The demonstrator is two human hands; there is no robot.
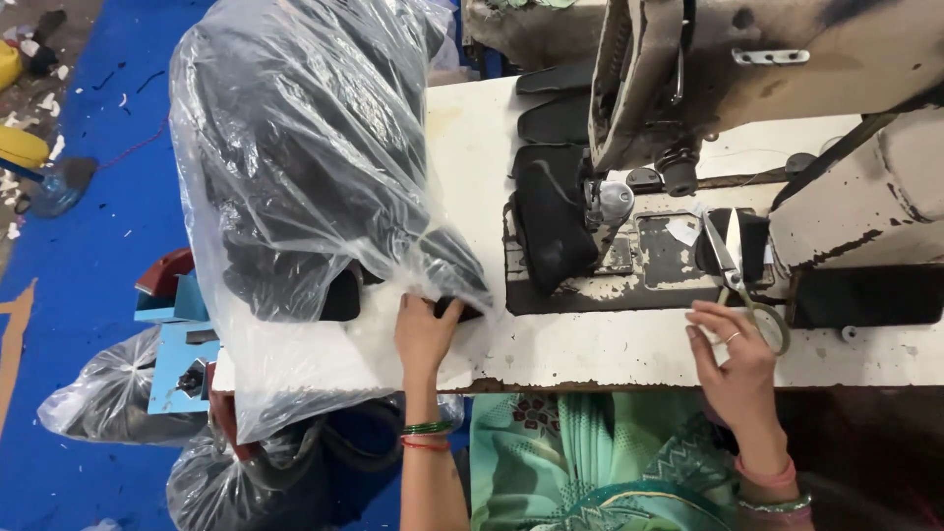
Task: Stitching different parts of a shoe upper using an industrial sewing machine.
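A big clear plastic bag [305,167] full of black fabric pieces lies on the left end of the white sewing table [590,344]. My left hand [425,332] reaches into the bag's open mouth and touches a black piece [457,307] there. My right hand [733,359] rests on the table's front part, fingers apart, right beside the handles of a pair of scissors [737,270], touching them or nearly so. A black fabric piece [551,221] lies under the presser foot [610,211] of the worn sewing machine [747,69].
More black pieces [556,98] are stacked behind the needle area. Further plastic bags [108,398] of dark material sit on the blue floor [88,246] at the left, next to a light blue stand [182,344]. Scraps litter the floor's far left.
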